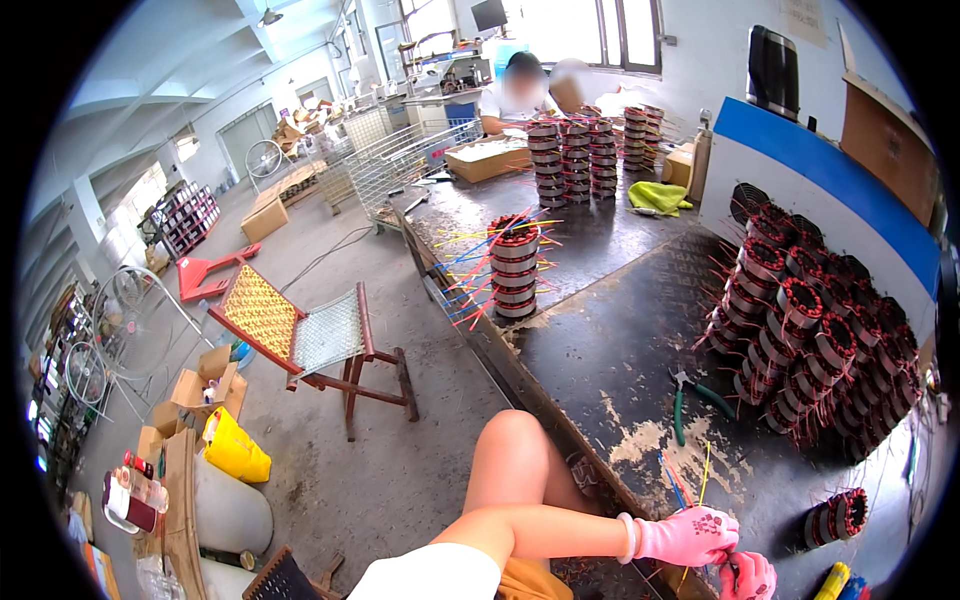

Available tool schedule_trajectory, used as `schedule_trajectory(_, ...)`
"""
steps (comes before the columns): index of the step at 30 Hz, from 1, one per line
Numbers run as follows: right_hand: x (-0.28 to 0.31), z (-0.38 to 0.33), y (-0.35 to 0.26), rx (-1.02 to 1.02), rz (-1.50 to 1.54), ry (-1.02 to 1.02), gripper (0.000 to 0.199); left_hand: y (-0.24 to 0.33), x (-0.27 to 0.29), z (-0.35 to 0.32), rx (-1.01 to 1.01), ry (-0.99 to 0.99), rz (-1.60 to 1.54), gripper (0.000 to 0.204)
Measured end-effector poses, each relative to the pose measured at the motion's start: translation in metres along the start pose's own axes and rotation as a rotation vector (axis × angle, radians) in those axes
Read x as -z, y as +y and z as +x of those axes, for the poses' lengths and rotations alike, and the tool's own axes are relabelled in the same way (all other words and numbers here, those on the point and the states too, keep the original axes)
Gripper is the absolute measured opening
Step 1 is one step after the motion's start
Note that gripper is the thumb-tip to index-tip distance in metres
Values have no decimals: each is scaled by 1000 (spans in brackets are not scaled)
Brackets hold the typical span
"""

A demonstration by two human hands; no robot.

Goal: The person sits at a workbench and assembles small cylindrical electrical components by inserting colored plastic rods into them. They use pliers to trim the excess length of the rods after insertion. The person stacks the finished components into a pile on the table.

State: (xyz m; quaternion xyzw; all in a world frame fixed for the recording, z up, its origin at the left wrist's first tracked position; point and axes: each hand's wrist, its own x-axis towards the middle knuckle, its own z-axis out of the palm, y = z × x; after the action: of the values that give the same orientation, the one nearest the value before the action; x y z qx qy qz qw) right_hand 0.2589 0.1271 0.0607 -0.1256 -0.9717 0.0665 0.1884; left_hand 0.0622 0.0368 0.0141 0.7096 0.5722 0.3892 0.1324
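Note:
My left hand [690, 535], in a pink glove, rests at the near edge of the dark workbench [620, 340], fingers curled by thin coloured wires [685, 480]. My right hand [748, 577], also pink-gloved, sits just below it at the frame's bottom edge, fingers closed around something small and dark that I cannot make out. A single copper-wound coil [838, 517] lies to the right of both hands. Green-handled pliers [690, 400] lie on the bench beyond them.
A large heap of wound coils [815, 340] leans against a blue-and-white cabinet [830, 190]. A coil stack with coloured wires [514, 267] stands mid-bench, with more stacks [585, 160] behind. Two people sit at the far end. A folding chair [310, 340] stands on the floor at left.

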Motion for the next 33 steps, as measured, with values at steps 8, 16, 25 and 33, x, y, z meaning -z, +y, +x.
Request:
schedule_trajectory(8,-16,-3,3,-69,155,82,17,-4,-4,-4,-5,40,2,20)
schedule_trajectory(16,-29,-10,11,-1007,1180,-31,16,-7,-5,-6,-57,62,36,16)
schedule_trajectory(25,-21,-9,-12,-74,-93,197,24,-5,-10,-2,28,70,-7,21)
schedule_trajectory(33,-22,-7,-15,-67,-26,226,25,-6,-15,0,31,98,-6,17)
